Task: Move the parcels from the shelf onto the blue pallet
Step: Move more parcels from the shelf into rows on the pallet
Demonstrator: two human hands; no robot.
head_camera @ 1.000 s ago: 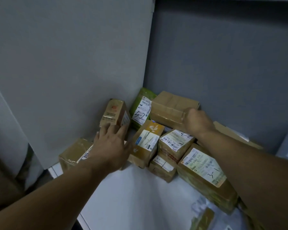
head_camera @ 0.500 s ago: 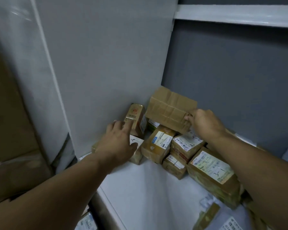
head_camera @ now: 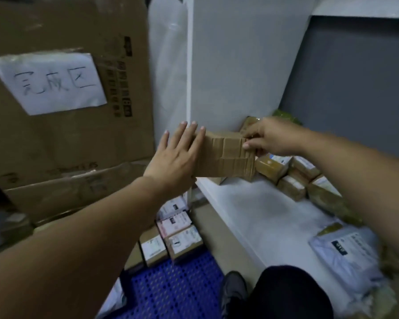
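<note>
The brown parcel (head_camera: 226,157) is in the air at the front corner of the shelf (head_camera: 251,215), held between both hands. The right hand (head_camera: 270,137) pinches its right end with curled fingers. The left hand (head_camera: 175,157) lies flat against its left end, fingers straight. I judge this the carry step: lifted, not yet set down. Next it must swing left and down onto the blue pallet (head_camera: 177,288), beside the labelled boxes (head_camera: 182,242) there. Other parcels (head_camera: 293,176) wait on the shelf.
</note>
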